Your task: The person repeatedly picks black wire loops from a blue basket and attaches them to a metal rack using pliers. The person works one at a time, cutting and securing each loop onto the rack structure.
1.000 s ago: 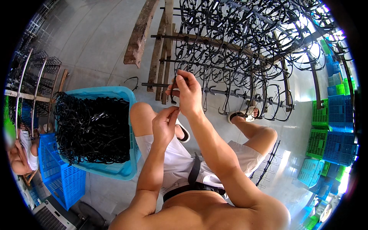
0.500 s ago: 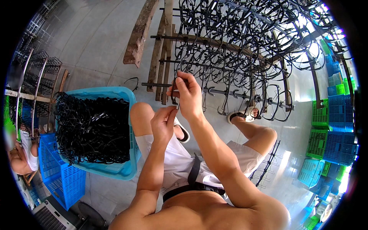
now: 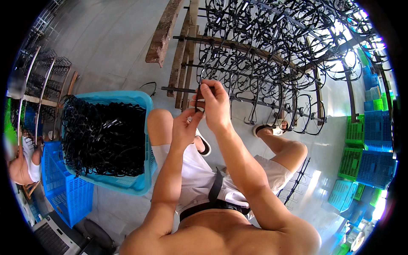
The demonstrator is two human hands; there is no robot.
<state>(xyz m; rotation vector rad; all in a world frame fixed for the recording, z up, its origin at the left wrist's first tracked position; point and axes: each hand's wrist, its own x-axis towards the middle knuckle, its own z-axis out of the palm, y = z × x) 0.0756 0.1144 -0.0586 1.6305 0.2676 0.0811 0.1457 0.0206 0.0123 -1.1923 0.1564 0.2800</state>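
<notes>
In front of my knees, both hands are closed around a thin, dark, curved piece (image 3: 198, 98) held roughly upright. My right hand (image 3: 218, 106) pinches its upper part between thumb and fingers. Lower down, my left hand (image 3: 185, 128) has its fingertips pressed together at the lower end, hiding part of it. Just beyond my hands, a dark rack bar (image 3: 177, 89) runs to the right. Many thin black curved pieces (image 3: 254, 106) hang from the rack's bars.
A light blue basket (image 3: 146, 102) heaped with tangled black pieces (image 3: 106, 140) stands at my left knee. Beyond it is a blue crate (image 3: 70, 199), and another person (image 3: 25, 163) sits at the far left. Wooden posts (image 3: 163, 34) support the rack; green and blue crates (image 3: 376, 136) are stacked at right.
My hands have shifted slightly right in the view and drawn closer together on the dark piece. The view itself has moved a little, so the basket and rack appear displaced.
</notes>
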